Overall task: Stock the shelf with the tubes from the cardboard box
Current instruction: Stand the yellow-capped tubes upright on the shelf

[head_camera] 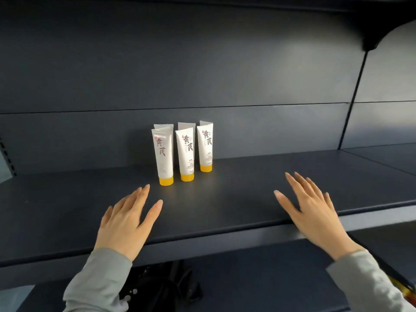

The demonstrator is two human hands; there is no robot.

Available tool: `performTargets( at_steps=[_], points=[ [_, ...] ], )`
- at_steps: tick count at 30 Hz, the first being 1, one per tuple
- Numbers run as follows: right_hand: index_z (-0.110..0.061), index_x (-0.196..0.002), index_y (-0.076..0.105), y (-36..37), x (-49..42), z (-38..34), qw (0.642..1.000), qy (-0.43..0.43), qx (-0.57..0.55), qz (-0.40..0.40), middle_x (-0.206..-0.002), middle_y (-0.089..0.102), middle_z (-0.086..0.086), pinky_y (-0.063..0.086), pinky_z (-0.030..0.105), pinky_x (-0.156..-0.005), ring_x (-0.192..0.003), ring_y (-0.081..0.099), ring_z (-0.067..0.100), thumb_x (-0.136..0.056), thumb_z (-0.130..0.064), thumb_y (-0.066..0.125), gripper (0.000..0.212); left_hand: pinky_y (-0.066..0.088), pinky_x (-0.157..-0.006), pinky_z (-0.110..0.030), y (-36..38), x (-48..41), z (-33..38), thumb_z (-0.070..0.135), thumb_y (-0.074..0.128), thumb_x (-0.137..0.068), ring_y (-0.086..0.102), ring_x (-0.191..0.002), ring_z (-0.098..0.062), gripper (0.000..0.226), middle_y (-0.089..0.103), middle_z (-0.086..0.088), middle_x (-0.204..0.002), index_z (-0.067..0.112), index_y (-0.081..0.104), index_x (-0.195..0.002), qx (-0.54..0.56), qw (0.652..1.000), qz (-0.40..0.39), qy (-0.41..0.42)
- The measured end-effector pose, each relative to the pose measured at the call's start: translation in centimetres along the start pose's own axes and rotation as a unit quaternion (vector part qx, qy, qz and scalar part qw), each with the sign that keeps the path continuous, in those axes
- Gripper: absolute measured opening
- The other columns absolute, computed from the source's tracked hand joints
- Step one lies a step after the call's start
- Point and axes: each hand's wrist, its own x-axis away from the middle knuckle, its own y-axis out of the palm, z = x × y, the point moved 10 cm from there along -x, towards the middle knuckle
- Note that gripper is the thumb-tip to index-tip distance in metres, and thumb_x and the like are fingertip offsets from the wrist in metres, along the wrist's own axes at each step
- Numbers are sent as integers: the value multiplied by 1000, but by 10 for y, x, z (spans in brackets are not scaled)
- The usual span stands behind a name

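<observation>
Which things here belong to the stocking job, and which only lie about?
Job: tubes, standing cap-down; shelf; left hand and right hand, both holding nothing.
Lying about: black object under the shelf. The cardboard box is out of view.

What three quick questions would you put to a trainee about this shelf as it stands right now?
1. True or false: the left hand grips a tube.
2. The front-row tubes stand on the shelf on: A) their yellow caps; B) their crimped ends; C) their sides.
3. Fill in: the front row holds ___ tubes.

Key
1. False: the left hand and the right hand are both open and hold nothing.
2. A.
3. Three; more tube tops show behind them.
</observation>
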Motion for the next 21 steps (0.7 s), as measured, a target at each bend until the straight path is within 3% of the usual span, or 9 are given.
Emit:
performTargets(
  at_steps=[6, 13, 19, 21],
  points=[
    [-33, -151, 12, -28, 35, 46, 999, 43, 6, 27, -159, 10, -9, 5, 50, -118, -147, 1, 14, -78, -72, 13, 82, 20, -114, -47, 2, 10, 29, 80, 10, -79, 25, -139, -18, 79, 28, 8, -152, 38, 20, -145, 8, 998, 25, 63],
    [-33, -150, 13, -57, 89, 132, 991, 120, 3, 51, -159, 11, -9, 4, 50, -118, -147, 3, 14, -81, -71, 13, 79, 28, -109, -56, 36, 32, 119, 74, 16, -83, 30, -137, -22, 72, 32, 6, -150, 37, 25, -143, 69, 982, 7, 177],
    [-33, -149, 20, -94, 162, 216, 975, 196, 11, 102, -157, 19, -10, 9, 45, -119, -145, 15, 14, -84, -69, 20, 75, 27, -110, -51, 82, 96, 240, 65, 25, -85, 26, -134, 0, 63, 34, 13, -147, 36, 31, -141, 184, 940, -69, 278],
    [-33, -149, 20, -100, 189, 245, 968, 228, 13, 106, -157, 19, -10, 12, 45, -119, -145, 17, 13, -86, -68, 24, 72, 27, -111, -50, 105, 117, 272, 65, 26, -83, 25, -135, 0, 64, 33, 14, -148, 37, 30, -141, 201, 928, -103, 297]
  ],
)
